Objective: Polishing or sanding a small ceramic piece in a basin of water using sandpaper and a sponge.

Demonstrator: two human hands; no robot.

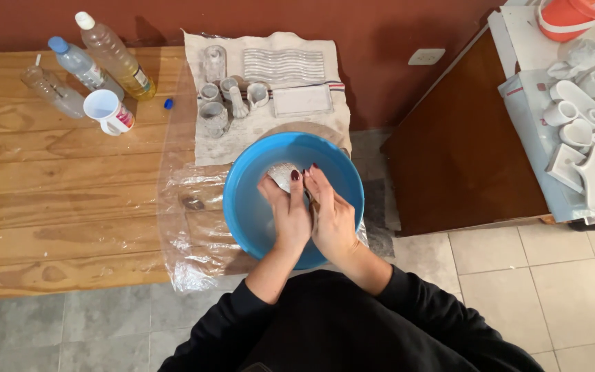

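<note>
A blue plastic basin [242,200] sits at the right end of a wooden table [56,200], on a clear plastic sheet [180,227]. Inside the basin both hands are pressed together around a small whitish-grey piece [282,172]. My left hand [288,213] grips it from the left, thumb on top. From the right, my right hand [332,217] closes over the same piece. Only its far end shows past the fingers. Black sleeves cover both forearms.
A cloth [270,124] behind the basin carries several small grey cups and flat moulded pieces. Three plastic bottles [115,58] and a white mug [107,110] stand at the back left. A side table [580,138] on the right holds white ceramic pieces and an orange container [566,17].
</note>
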